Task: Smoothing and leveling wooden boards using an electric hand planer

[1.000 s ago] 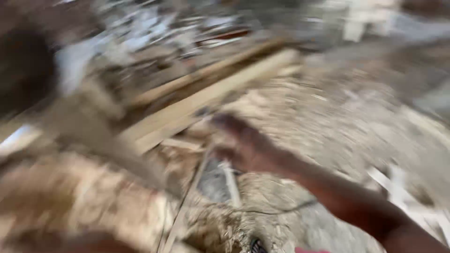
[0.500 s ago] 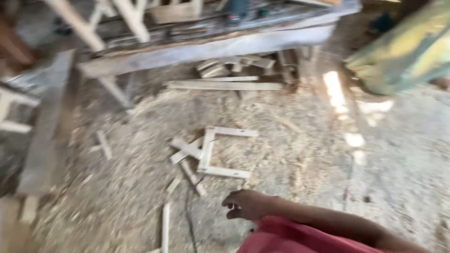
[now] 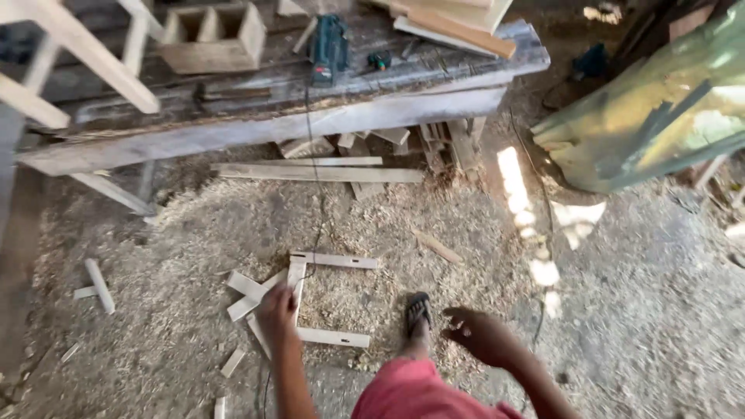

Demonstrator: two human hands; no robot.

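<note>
I stand on a sawdust-covered floor, one sandalled foot (image 3: 417,313) forward. My left hand (image 3: 275,309) hangs over a small wooden frame (image 3: 335,261) of pale slats lying on the floor, close to its left slat; I cannot tell whether it touches. The fingers look loosely curled and hold nothing. Lower right, my right hand (image 3: 475,334) is in the air with fingers apart and nothing in it. Loose short slats (image 3: 247,285) lie beside the frame.
A rough wooden workbench (image 3: 310,116) spans the top, carrying a green power tool (image 3: 328,48), a wooden box (image 3: 211,37) and boards. A cable (image 3: 317,209) runs down from it. Planks (image 3: 318,172) lie beneath. A green sheeted heap (image 3: 652,116) stands at right.
The view has swung from a blurred close look at boards to the bench and floor. My left hand has come into view over the frame; my right hand has shifted right.
</note>
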